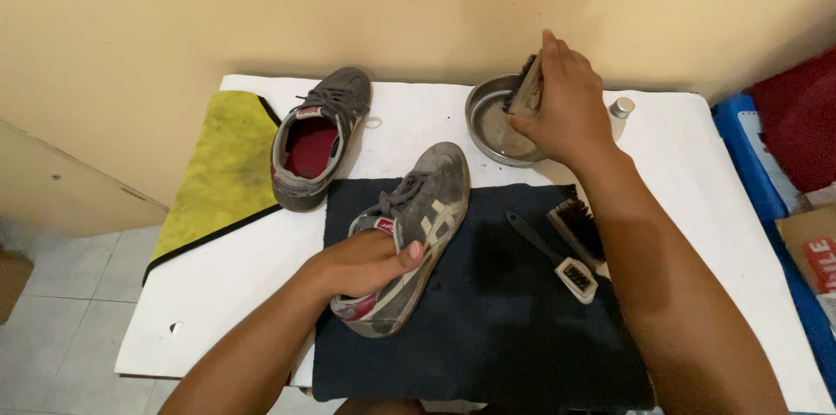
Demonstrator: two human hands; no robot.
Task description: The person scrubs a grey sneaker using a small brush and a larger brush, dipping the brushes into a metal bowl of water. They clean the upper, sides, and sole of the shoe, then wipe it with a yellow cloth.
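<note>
Grey sneaker (416,232) on dark mat (496,328), left hand (361,263) clamped inside; right hand (564,101) grips brush (525,88) over metal bowl (488,128).

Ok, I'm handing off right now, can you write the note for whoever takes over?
Left hand: inside the grey shoe, pinning it on the dark mat.
Right hand: holds a brush, bristles in the metal bowl.
Second shoe waits at the back, beside the yellow cloth.
Two spare brushes lie on the mat.
Done: brush dipped. Left: scrubbing, apparently both shoes.
</note>
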